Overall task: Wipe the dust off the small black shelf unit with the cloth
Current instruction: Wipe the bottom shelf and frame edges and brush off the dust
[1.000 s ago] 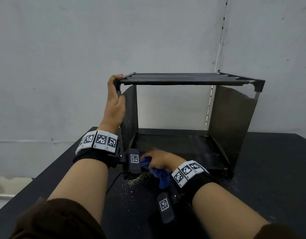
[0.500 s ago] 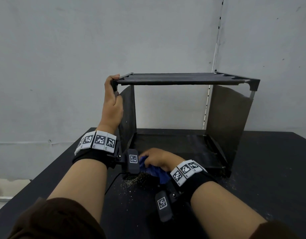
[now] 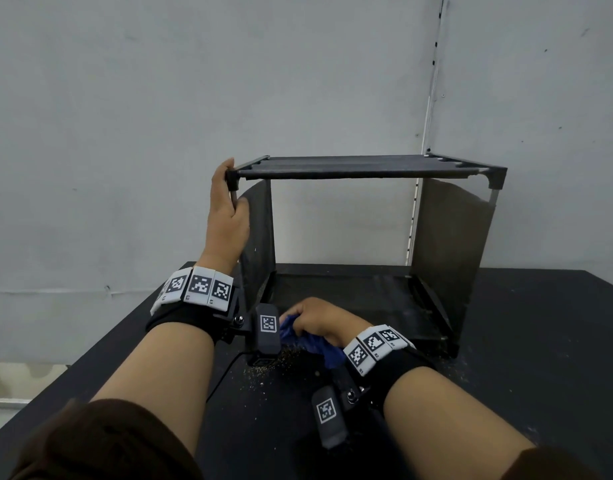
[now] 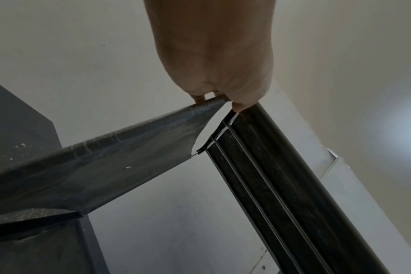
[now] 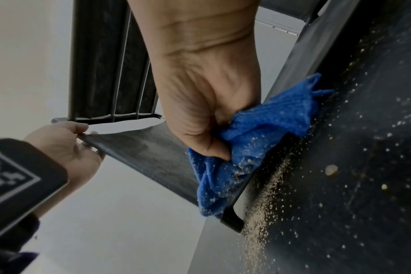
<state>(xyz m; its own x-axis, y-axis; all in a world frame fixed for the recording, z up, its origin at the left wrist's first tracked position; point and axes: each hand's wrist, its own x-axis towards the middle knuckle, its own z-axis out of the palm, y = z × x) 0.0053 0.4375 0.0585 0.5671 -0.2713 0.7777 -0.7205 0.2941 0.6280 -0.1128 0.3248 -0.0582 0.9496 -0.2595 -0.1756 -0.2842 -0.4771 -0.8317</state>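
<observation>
The blue cloth (image 5: 258, 139) is bunched in the right hand (image 3: 319, 318) at the front left corner of the shelf unit (image 3: 364, 171), whose top front left corner post is gripped by the left hand (image 3: 225, 216). Crumbs (image 5: 268, 187) should be swept clear of the table (image 3: 540, 341) edge, with pressure kept even.

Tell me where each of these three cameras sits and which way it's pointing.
Head: worn on the head, looking forward and down at the small black metal-framed shelf unit on the black table; both forearms, left hand and right hand show.
Left wrist: looks along the left hand up at the unit's top corner post; only that hand shows.
Right wrist: looks along the right hand gripping the crumpled blue cloth at the bottom shelf's front edge; the left hand shows too.
Shared: both wrist views show the top shelf's underside.
</observation>
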